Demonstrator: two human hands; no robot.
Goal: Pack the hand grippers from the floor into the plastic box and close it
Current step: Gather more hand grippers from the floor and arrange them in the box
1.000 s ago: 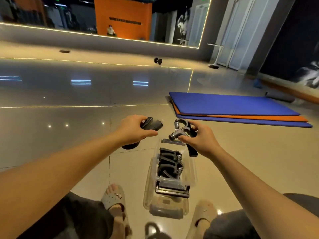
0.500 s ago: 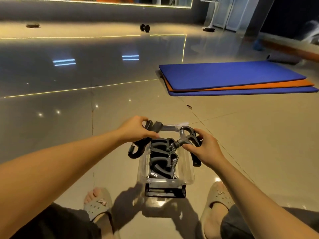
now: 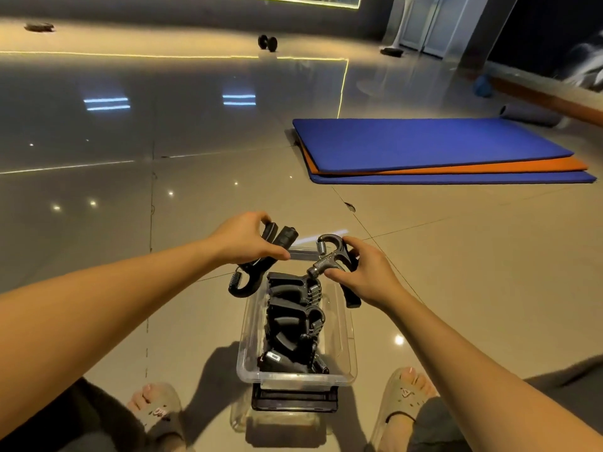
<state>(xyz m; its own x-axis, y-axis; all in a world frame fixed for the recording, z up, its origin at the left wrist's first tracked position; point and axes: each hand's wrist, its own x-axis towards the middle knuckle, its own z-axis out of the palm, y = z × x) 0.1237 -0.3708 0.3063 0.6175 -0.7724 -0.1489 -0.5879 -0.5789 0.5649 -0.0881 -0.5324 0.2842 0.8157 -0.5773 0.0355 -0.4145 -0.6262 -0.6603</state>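
Hands: two, the left hand (image 3: 244,239) and the right hand (image 3: 368,275). Hand grippers held: two, a black hand gripper (image 3: 243,285) in the left and a grey-bodied hand gripper (image 3: 329,256) in the right. Packed hand grippers (image 3: 290,318): one row in the box, at least three, overlapped so that the exact number cannot be told. Clear plastic box (image 3: 295,379): one. Lid (image 3: 293,399): one. Sandals: two, the left sandal (image 3: 156,409) and the right sandal (image 3: 401,396). Flat exercise mats: three in one stack, the top blue mat (image 3: 424,141), the orange mat (image 3: 522,166) and the bottom blue mat (image 3: 456,179). Rolled mat (image 3: 528,114): one. Dumbbell (image 3: 267,43): one.
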